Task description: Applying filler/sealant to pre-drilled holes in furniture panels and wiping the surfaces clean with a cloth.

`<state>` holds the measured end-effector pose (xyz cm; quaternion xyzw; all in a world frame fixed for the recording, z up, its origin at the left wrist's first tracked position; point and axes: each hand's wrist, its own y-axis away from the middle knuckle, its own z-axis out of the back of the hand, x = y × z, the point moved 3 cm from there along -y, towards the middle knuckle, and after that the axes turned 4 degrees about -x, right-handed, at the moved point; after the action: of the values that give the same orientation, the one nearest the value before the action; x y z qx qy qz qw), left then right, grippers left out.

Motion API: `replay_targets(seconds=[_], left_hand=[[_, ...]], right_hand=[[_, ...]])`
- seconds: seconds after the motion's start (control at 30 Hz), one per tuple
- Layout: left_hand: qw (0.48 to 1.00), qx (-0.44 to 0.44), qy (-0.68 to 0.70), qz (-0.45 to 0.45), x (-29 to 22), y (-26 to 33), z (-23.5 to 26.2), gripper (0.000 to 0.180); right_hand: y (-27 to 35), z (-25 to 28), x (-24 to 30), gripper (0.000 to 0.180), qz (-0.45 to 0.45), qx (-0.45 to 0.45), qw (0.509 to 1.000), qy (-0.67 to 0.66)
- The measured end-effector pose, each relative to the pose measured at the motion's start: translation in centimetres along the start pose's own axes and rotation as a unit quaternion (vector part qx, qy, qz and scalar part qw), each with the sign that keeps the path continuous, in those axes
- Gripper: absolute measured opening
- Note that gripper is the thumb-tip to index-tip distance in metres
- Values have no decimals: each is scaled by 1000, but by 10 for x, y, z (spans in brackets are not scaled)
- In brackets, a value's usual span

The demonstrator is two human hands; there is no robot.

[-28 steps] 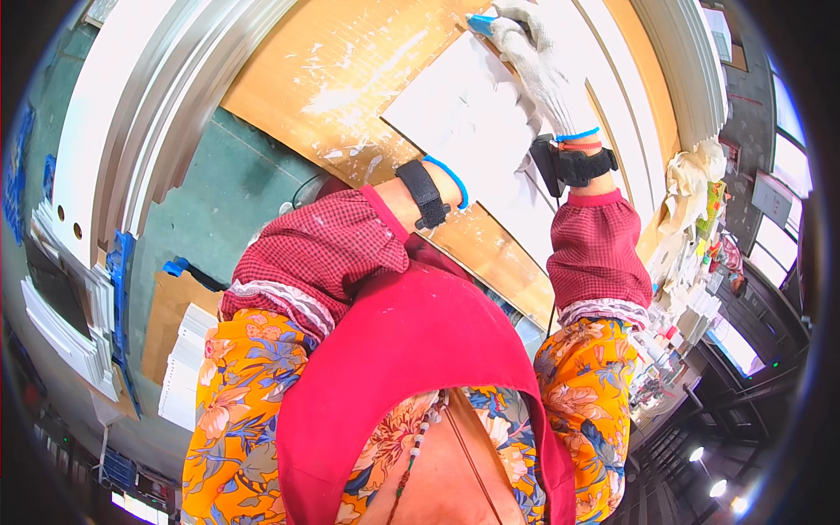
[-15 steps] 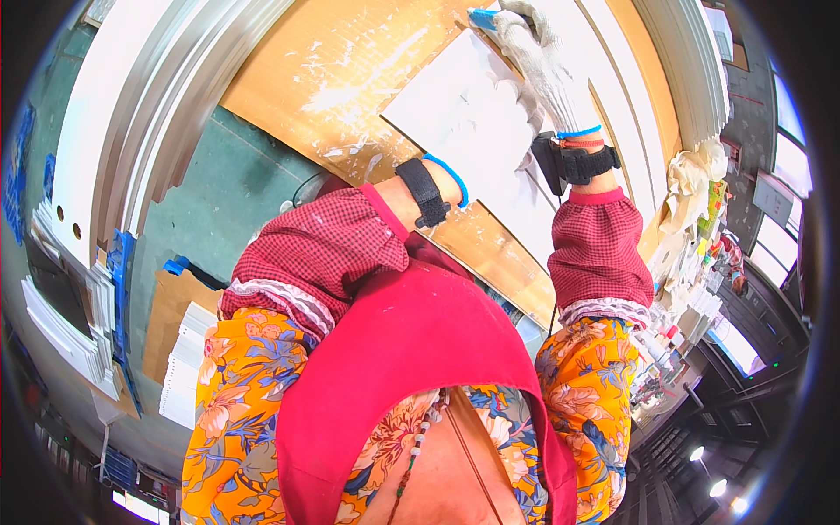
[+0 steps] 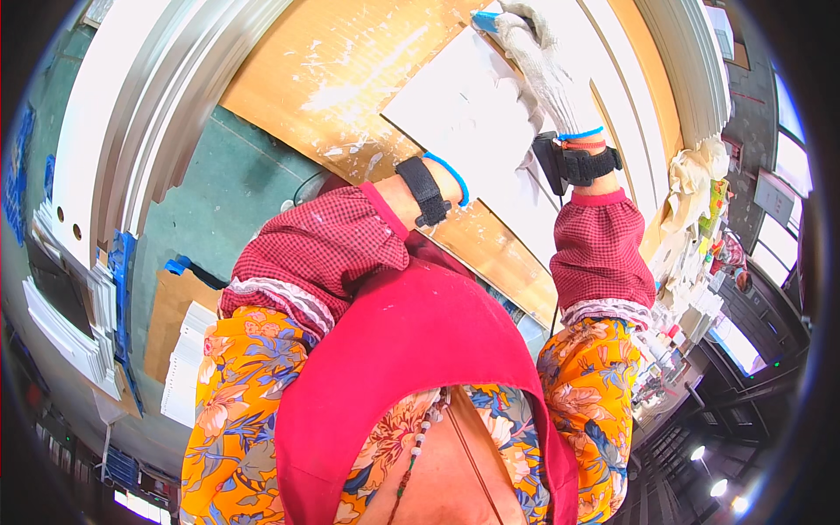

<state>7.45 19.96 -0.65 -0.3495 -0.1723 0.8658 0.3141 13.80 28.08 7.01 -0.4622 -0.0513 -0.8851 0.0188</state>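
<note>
I see gloved right hand (image 3: 541,52) gripping small blue tool (image 3: 486,21) on flat white painted panel (image 3: 468,114); left hand hidden beneath panel, grip unknowable. Risk: panel sliding off paint-spattered wooden bench (image 3: 289,79) under uneven pressure.

The panel (image 3: 477,122) was white, lying on a tan board (image 3: 324,79) streaked with white paint. The right hand (image 3: 547,66) wore a speckled grey-white glove with a blue cuff. Sleeves (image 3: 604,254) were red-and-white check, the apron (image 3: 411,350) plain crimson, the floor (image 3: 227,184) dull green.
</note>
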Motion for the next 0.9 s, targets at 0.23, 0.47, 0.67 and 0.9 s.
replay_targets(seconds=[0.23,0.47,0.67,0.9], left_hand=[[1000,25,5,4,1,5,2,22],[998,66,19,5,0,3,8,27],[999,-36,31,1,2,2,-3,44],[977,193,34,81,6,-22,1,39]], right_hand=[[3,1,-2,17,-23,-4,999,46],[4,2,-9,19,-3,-21,999,41],[0,18,-31,27,-50,-90,993,-64],[-3,10,-21,28,-12,-41,999,-16]])
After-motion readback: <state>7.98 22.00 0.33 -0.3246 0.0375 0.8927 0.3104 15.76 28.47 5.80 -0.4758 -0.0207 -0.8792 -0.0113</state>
